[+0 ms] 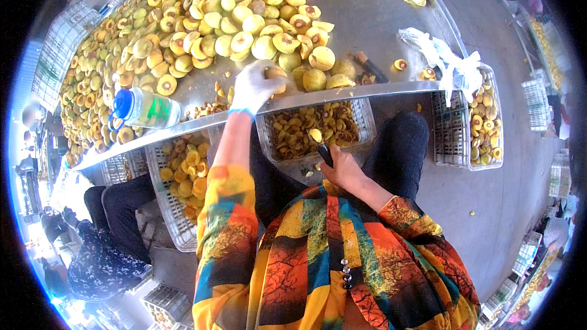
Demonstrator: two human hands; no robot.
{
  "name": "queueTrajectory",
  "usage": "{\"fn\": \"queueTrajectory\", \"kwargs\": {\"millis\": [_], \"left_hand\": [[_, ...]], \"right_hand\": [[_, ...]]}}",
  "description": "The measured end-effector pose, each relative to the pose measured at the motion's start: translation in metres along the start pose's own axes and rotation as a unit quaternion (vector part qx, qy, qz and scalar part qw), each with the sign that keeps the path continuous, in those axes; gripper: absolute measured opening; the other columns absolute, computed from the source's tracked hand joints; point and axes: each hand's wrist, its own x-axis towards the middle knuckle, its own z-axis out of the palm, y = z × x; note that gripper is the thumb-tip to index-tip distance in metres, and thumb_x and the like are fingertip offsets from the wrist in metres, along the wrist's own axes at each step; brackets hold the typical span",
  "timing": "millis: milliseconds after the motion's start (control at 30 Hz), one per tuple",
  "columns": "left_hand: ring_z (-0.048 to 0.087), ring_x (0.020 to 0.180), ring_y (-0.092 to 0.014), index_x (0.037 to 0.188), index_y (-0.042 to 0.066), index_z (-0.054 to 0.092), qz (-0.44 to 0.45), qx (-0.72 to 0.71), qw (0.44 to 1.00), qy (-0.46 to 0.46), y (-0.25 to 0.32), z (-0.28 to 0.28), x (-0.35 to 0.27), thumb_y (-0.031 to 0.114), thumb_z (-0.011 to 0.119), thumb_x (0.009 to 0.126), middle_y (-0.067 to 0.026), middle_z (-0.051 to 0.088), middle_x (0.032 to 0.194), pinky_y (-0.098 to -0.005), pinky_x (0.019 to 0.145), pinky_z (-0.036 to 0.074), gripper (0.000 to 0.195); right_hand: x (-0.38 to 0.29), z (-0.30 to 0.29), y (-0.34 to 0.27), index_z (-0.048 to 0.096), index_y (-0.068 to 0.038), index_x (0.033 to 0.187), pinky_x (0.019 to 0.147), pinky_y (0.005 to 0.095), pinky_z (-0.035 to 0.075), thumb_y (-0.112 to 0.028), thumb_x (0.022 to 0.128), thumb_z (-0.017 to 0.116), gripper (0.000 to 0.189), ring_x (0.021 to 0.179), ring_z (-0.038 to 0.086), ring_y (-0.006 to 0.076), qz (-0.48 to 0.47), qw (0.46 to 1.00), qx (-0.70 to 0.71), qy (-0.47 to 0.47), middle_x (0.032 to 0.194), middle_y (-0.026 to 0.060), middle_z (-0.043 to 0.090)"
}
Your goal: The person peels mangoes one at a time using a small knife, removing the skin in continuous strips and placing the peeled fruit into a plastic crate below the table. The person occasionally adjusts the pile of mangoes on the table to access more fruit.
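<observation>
My left hand (257, 86), in a white glove, is over the near edge of the metal table (367, 13). Its fingers are around a yellow fruit half (275, 73), slightly blurred. Halved yellow stone fruits (263, 48), probably peaches, are heaped just beyond it. Lower down, my bare right hand (344, 169) grips the black handle of a small hand tool (325, 155). A yellow fruit piece (315, 135) is at the tool's tip and hides its shape. Under that tip stands a plastic crate (369, 121) of fruit scraps and pits.
A blue-capped bottle (153, 109) lies on the table at left. Another dark-handled tool (373, 68) rests near the edge, and a plastic bag (461, 71) hangs from the corner. Fruit-filled crates stand left (160, 197) and right (451, 133). Another person's legs (126, 201) are at left.
</observation>
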Motion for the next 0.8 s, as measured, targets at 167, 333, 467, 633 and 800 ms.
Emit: {"fn": "queueTrajectory", "kwargs": {"millis": [167,333,467,633,800], "left_hand": [[0.061,0.078,-0.026,0.113,0.0,0.044,-0.086,-0.67,0.737,0.028,-0.008,-0.012,-0.076,0.015,0.05,0.079,-0.0155,0.058,0.093,-0.0299,0.052,0.05,0.038],[0.059,0.089,-0.025,0.111,0.0,0.046,-0.171,-0.605,0.776,-0.054,-0.032,0.033,-0.124,0.011,0.058,0.074,-0.0136,0.058,0.1,-0.0332,0.074,0.05,0.041],[0.056,0.098,-0.024,0.114,-0.001,0.047,-0.192,-0.662,0.712,-0.132,-0.02,0.053,-0.134,0.014,0.058,0.079,-0.0136,0.056,0.107,-0.0335,0.085,0.045,0.039],[0.056,0.095,-0.022,0.113,0.001,0.048,-0.178,-0.647,0.73,-0.131,-0.017,0.073,-0.13,0.017,0.056,0.083,-0.0122,0.057,0.105,-0.0335,0.082,0.046,0.034],[0.057,0.088,-0.021,0.104,0.009,0.053,-0.285,-0.684,0.67,-0.039,-0.005,0.083,-0.13,0.032,0.05,0.087,-0.0071,0.058,0.098,-0.0354,0.074,0.049,0.028]], "right_hand": [[-0.002,-0.017,-0.026,0.045,0.0,0.093,0.041,0.034,0.046,-0.013,0.079,0.058,0.023,0.047,0.058,0.023,0.078,0.964,0.225,-0.118,0.061,0.0102,0.055],[-0.001,-0.025,-0.042,0.045,-0.006,0.088,0.032,0.0239,0.037,-0.008,0.081,0.055,0.012,0.036,0.041,0.0077,0.138,0.84,0.47,-0.235,0.058,-0.0002,0.044],[-0.005,-0.031,-0.046,0.044,-0.007,0.091,0.032,0.0212,0.034,-0.005,0.081,0.052,0.013,0.036,0.036,0.0052,0.176,0.739,0.573,-0.307,0.058,-0.0002,0.042],[-0.004,-0.029,-0.038,0.042,-0.006,0.09,0.031,0.0224,0.034,-0.005,0.082,0.049,0.011,0.034,0.037,0.0077,0.168,0.74,0.565,-0.322,0.056,0.0012,0.043],[0.003,0.001,-0.023,0.039,-0.002,0.084,0.039,0.036,0.042,-0.01,0.079,0.057,0.02,0.044,0.054,0.0265,-0.012,0.991,0.072,0.116,0.054,0.013,0.051]]}}
